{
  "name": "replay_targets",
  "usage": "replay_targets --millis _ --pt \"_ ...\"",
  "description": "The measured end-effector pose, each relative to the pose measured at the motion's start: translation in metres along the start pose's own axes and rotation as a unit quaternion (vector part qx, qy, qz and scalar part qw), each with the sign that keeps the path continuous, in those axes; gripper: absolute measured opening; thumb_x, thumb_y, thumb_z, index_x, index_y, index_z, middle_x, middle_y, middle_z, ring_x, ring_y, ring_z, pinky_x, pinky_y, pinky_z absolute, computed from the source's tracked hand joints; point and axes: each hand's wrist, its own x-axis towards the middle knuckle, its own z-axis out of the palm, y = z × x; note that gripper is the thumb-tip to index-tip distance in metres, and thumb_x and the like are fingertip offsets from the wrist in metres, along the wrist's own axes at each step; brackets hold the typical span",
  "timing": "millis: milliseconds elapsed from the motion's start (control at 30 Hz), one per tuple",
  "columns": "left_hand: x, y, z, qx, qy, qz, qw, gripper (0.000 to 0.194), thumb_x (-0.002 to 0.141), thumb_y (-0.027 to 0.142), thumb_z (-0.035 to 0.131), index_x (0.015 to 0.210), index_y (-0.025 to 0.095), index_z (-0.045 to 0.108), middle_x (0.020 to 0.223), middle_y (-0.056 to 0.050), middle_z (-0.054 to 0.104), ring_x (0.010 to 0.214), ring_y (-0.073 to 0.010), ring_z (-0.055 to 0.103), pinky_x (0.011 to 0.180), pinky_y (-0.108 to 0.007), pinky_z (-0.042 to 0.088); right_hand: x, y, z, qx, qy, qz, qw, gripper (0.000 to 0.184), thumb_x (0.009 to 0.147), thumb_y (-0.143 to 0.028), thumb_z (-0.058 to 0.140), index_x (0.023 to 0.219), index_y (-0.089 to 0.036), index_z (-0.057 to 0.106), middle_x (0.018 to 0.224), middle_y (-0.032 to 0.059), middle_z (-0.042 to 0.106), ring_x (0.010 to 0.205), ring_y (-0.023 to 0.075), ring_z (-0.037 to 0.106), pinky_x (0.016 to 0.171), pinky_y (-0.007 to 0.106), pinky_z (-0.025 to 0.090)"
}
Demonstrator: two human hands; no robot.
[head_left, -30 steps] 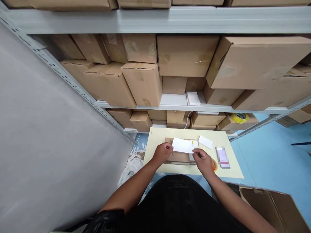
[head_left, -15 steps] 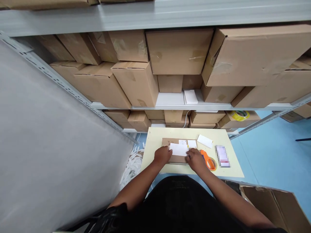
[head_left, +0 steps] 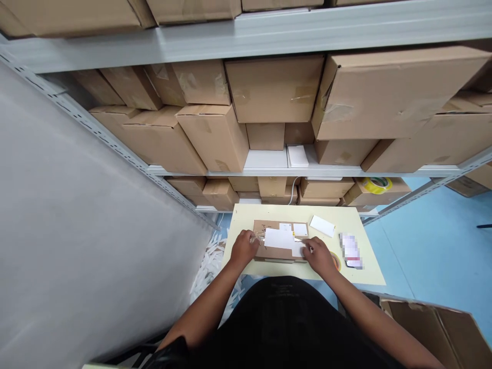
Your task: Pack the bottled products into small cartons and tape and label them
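Note:
A flat brown cardboard box (head_left: 277, 254) lies on the small cream table, with white labels (head_left: 300, 229) along its far edge. On top of it sits a white card (head_left: 279, 238), with another white piece (head_left: 298, 249) partly under its right side. My left hand (head_left: 245, 248) is closed at the box's left edge, pinching a clear shiny strip like tape (head_left: 260, 236). My right hand (head_left: 319, 254) pinches at the right edge, where a similar shiny bit shows by its fingertips. Between the hands the strip is hard to make out across the card.
Right of my right hand are a tape roll (head_left: 336, 261), a white box (head_left: 322, 226) and a blurred phone-like object (head_left: 350, 250). Shelves with cardboard boxes (head_left: 277, 87) rise behind the table (head_left: 240, 218). White scraps (head_left: 209, 261) lie at left; an open carton (head_left: 434, 328) stands at right.
My hands have moved apart, the left one leftward and the right one rightward. The clear strip now shows beside the card. My right hand now covers most of the orange tape dispenser.

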Motion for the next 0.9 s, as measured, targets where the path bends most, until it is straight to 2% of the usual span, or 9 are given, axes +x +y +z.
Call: replay_targets --millis 67,133,233,367,500,600,767,900 --pt "-0.004 -0.008 0.003 -0.050 0.007 -0.028 0.998 0.035 0.094 0.040 0.060 0.120 0.017 0.066 0.129 -0.015 0.067 0.113 -0.0248 0.067 0.098 -0.035 0.050 0.000 0.011 -0.004 0.031 0.020 0.056 0.998 0.036 0.088 -0.035 0.057 0.115 -0.020 0.076 0.103 0.0089 0.070 0.097 0.0265 0.068 0.090 0.040 0.053" --pt "-0.007 -0.011 0.008 -0.108 -0.038 -0.062 0.991 0.044 0.095 0.043 0.059 0.129 0.015 0.063 0.135 -0.017 0.066 0.115 -0.0261 0.068 0.100 -0.036 0.050 0.000 0.019 -0.005 0.078 0.009 0.100 0.992 0.039 0.086 -0.039 0.059 0.117 -0.019 0.073 0.105 0.0089 0.072 0.092 0.0252 0.070 0.084 0.038 0.054" --pt "-0.013 -0.008 0.016 -0.164 -0.093 -0.097 0.977 0.050 0.096 0.047 0.058 0.136 0.018 0.059 0.134 -0.014 0.071 0.119 -0.0269 0.069 0.102 -0.036 0.051 0.001 0.024 -0.003 0.155 -0.037 0.118 0.980 0.040 0.086 -0.043 0.060 0.117 -0.020 0.070 0.106 0.0079 0.075 0.086 0.0241 0.073 0.079 0.035 0.055" --pt "-0.019 -0.002 0.024 -0.171 -0.073 -0.141 0.972 0.054 0.097 0.049 0.055 0.140 0.017 0.057 0.134 -0.015 0.072 0.122 -0.0279 0.070 0.103 -0.037 0.051 0.004 0.025 -0.002 0.188 -0.061 0.125 0.972 0.038 0.086 -0.045 0.060 0.114 -0.021 0.069 0.106 0.0073 0.076 0.085 0.0235 0.074 0.076 0.034 0.055" --pt "-0.024 0.001 0.030 -0.195 -0.052 -0.136 0.970 0.054 0.098 0.052 0.052 0.138 0.017 0.060 0.135 -0.014 0.072 0.123 -0.0286 0.069 0.106 -0.038 0.050 0.008 0.028 -0.006 0.203 -0.087 0.118 0.968 0.035 0.085 -0.043 0.061 0.112 -0.022 0.070 0.107 0.0070 0.077 0.084 0.0231 0.074 0.076 0.034 0.056" --pt "-0.030 0.007 0.030 -0.203 -0.042 -0.135 0.969 0.054 0.099 0.054 0.049 0.138 0.018 0.061 0.136 -0.013 0.072 0.126 -0.0285 0.067 0.108 -0.039 0.049 0.014 0.030 -0.011 0.237 -0.081 0.092 0.964 0.032 0.084 -0.039 0.062 0.110 -0.023 0.071 0.104 0.0054 0.078 0.081 0.0231 0.073 0.077 0.035 0.056" --pt "-0.039 0.020 0.018 -0.217 -0.025 -0.123 0.968 0.055 0.099 0.057 0.049 0.141 0.023 0.059 0.138 -0.009 0.071 0.128 -0.0282 0.066 0.110 -0.039 0.048 0.020 0.019 -0.025 0.248 -0.075 0.092 0.961 0.034 0.085 -0.036 0.060 0.115 -0.026 0.073 0.107 0.0038 0.080 0.086 0.0241 0.075 0.079 0.035 0.057" --pt "-0.034 0.025 0.002 -0.242 -0.005 -0.090 0.966 0.055 0.099 0.058 0.050 0.142 0.024 0.059 0.139 -0.008 0.070 0.131 -0.0283 0.064 0.112 -0.040 0.046 0.019 0.001 -0.031 0.249 -0.046 0.107 0.962 0.042 0.084 -0.036 0.059 0.122 -0.027 0.073 0.108 0.0034 0.080 0.084 0.0243 0.075 0.076 0.035 0.058"
